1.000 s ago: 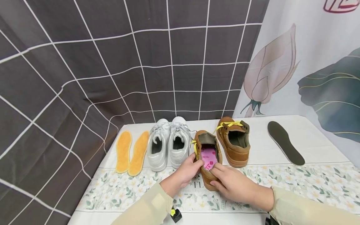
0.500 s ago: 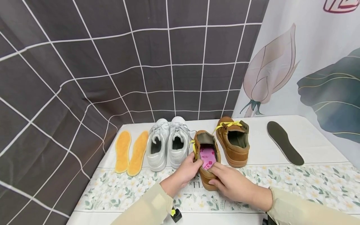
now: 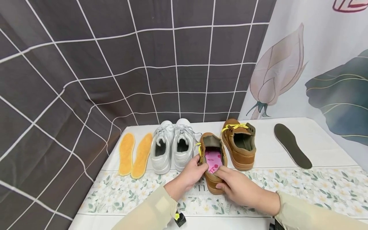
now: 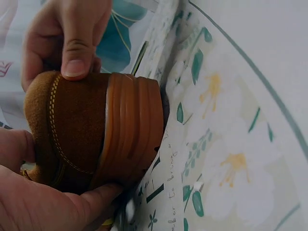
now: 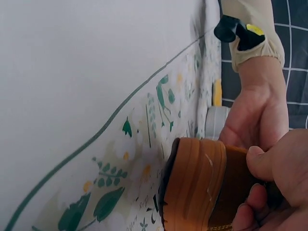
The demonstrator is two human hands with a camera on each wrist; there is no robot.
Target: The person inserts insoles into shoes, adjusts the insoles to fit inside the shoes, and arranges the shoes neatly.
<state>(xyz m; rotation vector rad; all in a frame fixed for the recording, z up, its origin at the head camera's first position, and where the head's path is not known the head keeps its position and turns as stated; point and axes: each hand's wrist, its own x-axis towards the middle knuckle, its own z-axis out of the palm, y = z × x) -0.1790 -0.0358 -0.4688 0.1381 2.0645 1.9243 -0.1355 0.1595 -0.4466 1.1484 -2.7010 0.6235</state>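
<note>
In the head view a brown suede shoe [image 3: 215, 186] with yellow laces stands on the table, its heel toward me. Inside it lies a pink patterned insole [image 3: 213, 161], its front part hidden in the shoe. My left hand [image 3: 192, 175] grips the shoe's left side, thumb over the collar. My right hand [image 3: 237, 187] pinches the heel collar, fingers inside at the insole's back end and thumb outside on the heel. The left wrist view shows that thumb [image 4: 75, 57] on the suede heel.
The other brown shoe [image 3: 241, 150] stands just right. White sneakers [image 3: 172, 150] and two yellow insoles [image 3: 134, 156] lie to the left. A dark insole [image 3: 291, 145] lies at far right. A dark checked cloth [image 3: 189, 80] hangs behind the table.
Both hands and the brown shoe hold nearly the same place throughout. Only a slight shift of the whole head view shows.
</note>
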